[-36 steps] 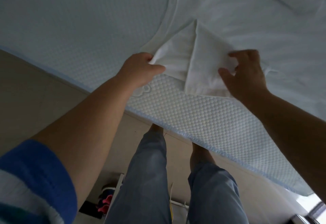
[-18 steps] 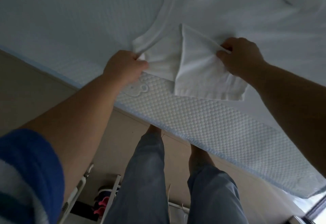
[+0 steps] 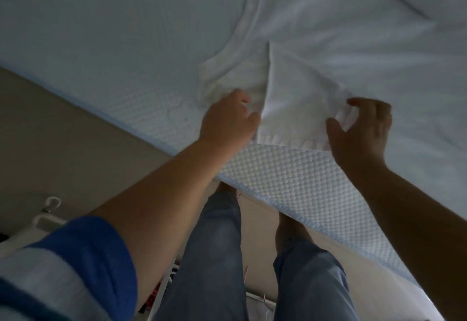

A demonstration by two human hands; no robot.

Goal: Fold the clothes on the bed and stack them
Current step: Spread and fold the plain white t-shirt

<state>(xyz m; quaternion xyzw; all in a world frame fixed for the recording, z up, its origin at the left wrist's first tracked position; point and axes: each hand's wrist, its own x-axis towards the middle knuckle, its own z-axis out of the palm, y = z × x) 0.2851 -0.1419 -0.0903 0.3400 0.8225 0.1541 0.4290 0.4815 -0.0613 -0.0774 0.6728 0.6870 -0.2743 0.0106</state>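
A white T-shirt (image 3: 341, 42) lies spread on the bed, its round neckline toward the upper left. One sleeve (image 3: 293, 103) is folded toward the near bed edge. My left hand (image 3: 227, 121) pinches the sleeve's left side at its hem. My right hand (image 3: 361, 128) grips bunched fabric at the sleeve's right corner, thumb and fingers curled around it.
The mattress (image 3: 290, 176) has a white dimpled cover with a light blue edge running diagonally. My legs in blue jeans (image 3: 214, 257) stand against the bed side. A white hanger hook (image 3: 50, 205) and a rack with small items show at the lower left floor.
Both hands have drawn the sleeve back toward the near bed edge. My right hand slid from the sleeve's upper edge to its right corner.
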